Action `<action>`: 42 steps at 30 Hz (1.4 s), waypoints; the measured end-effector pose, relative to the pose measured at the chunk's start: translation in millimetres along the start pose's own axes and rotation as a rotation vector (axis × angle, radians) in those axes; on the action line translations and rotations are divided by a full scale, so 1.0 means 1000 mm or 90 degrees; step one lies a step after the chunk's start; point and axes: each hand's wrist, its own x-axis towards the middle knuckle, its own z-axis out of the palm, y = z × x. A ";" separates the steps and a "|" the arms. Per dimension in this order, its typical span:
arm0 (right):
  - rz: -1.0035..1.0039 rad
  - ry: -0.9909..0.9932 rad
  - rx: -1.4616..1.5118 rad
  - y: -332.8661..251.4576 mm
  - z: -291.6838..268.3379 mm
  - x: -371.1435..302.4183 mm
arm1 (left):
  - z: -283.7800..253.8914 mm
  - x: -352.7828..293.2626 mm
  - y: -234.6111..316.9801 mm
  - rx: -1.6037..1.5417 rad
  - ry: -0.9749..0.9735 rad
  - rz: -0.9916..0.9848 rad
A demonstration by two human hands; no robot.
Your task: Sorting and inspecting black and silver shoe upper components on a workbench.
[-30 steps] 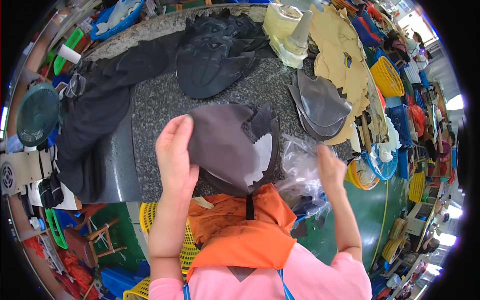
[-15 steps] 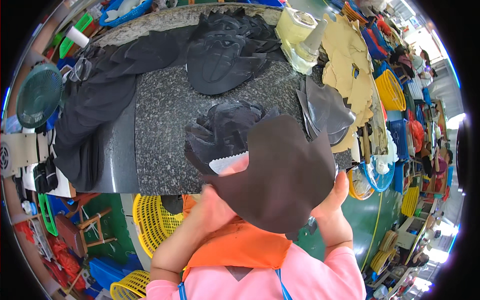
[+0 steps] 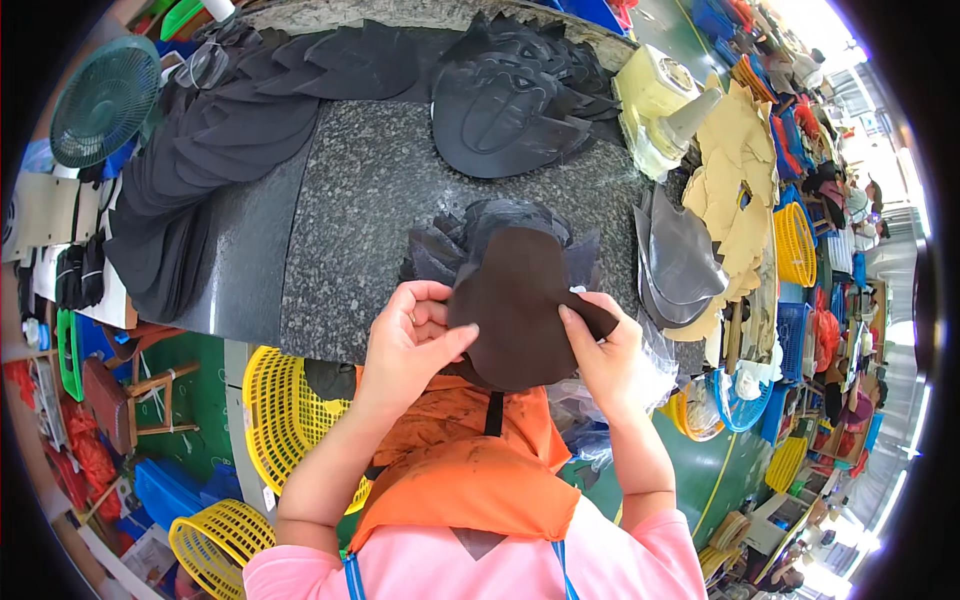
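Between my hands is a dark brown, flat, curved shoe-upper piece [image 3: 515, 310], raised over the near edge of the stone-topped table [image 3: 345, 220]. My left hand [image 3: 408, 345] is closed at its left edge, thumb in front and fingers curled beside it. With thumb and fingers my right hand [image 3: 605, 350] pinches the narrow right wing. Just behind lies a pile of dark cut pieces [image 3: 480, 220], partly covered by the held one. Farther back is a stack of black pieces with shaped outlines [image 3: 500, 110].
Overlapping black pieces [image 3: 215, 150] cover the table's left side. On the right are a yellowish container [image 3: 650, 95] with a grey cone, shiny dark pieces [image 3: 678, 260] and tan sheets [image 3: 735, 190]. A yellow basket [image 3: 280, 420] stands below the near edge.
The piece has turned and is lower, closer to the pile. My left hand has come up to its left edge, and my right hand now pinches its wing. The view has shifted left.
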 end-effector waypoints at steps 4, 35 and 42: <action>-0.072 0.027 -0.087 0.005 0.000 0.012 | -0.006 0.005 -0.008 0.215 0.101 0.074; 0.178 -0.052 0.087 0.026 -0.024 0.041 | 0.032 0.022 -0.027 1.037 -0.264 0.492; 0.055 0.046 -0.173 0.044 -0.042 0.049 | 0.040 0.037 0.007 1.082 -0.346 0.503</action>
